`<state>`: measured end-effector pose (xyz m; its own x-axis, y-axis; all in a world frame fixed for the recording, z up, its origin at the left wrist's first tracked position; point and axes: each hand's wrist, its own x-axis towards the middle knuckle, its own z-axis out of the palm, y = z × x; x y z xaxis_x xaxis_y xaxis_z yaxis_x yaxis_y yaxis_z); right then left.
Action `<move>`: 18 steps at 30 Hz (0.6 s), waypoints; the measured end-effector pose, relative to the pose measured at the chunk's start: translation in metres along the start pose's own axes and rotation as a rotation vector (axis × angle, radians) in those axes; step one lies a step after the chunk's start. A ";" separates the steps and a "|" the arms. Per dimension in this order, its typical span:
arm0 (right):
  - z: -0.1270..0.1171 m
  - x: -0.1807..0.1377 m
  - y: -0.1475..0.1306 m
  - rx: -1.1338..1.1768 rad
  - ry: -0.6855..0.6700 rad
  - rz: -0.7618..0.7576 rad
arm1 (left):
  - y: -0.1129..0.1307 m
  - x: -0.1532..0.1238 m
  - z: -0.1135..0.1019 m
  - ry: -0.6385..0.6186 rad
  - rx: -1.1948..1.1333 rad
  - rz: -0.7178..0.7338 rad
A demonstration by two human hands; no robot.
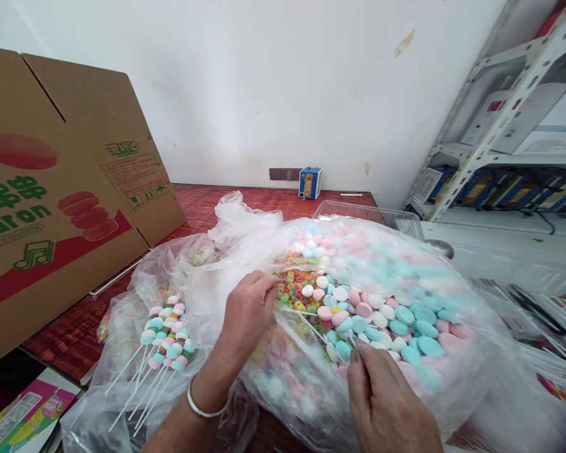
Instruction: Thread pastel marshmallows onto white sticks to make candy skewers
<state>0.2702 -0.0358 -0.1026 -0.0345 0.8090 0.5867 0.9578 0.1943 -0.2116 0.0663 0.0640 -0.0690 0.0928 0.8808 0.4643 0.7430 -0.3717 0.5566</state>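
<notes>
My left hand (249, 314), with a bangle at the wrist, is closed in a pinch at the edge of the gummy rings (298, 289); what its fingertips hold is hidden. Thin white sticks (314, 328) lie just right of it, over the candies. Thumb and finger of my right hand (389, 396) pinch together at the near side of the pink, white and blue candy discs (387, 314), around something too small to name. Rings and discs lie in a large clear plastic bag (471, 371). Several finished candy skewers (167, 333) rest on plastic at the left.
A large cardboard box (75, 163) stands at the left on the red wood-grain table (195, 204). Behind the bag are a clear plastic tray (400, 221) and a small blue box (310, 183) by the wall. White metal shelving (481, 135) rises at the right, with packaged items (538, 314) below.
</notes>
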 end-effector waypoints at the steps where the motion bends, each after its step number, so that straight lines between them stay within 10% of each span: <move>1: -0.001 0.000 -0.001 -0.002 -0.002 0.008 | -0.007 0.004 -0.001 -0.059 0.110 -0.003; 8: -0.001 -0.001 -0.016 -0.035 -0.047 0.026 | -0.025 0.008 0.007 -0.115 0.137 -0.077; 12: 0.002 -0.002 -0.020 -0.041 -0.052 -0.004 | -0.008 0.004 0.006 -0.026 -0.284 -0.209; 18: 0.004 -0.005 -0.017 -0.056 -0.050 -0.001 | 0.022 -0.001 0.008 -0.209 -0.883 -0.367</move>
<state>0.2529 -0.0410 -0.1045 -0.0484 0.8361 0.5465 0.9722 0.1648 -0.1661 0.0878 0.0573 -0.0632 0.1335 0.9882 0.0752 -0.0061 -0.0750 0.9972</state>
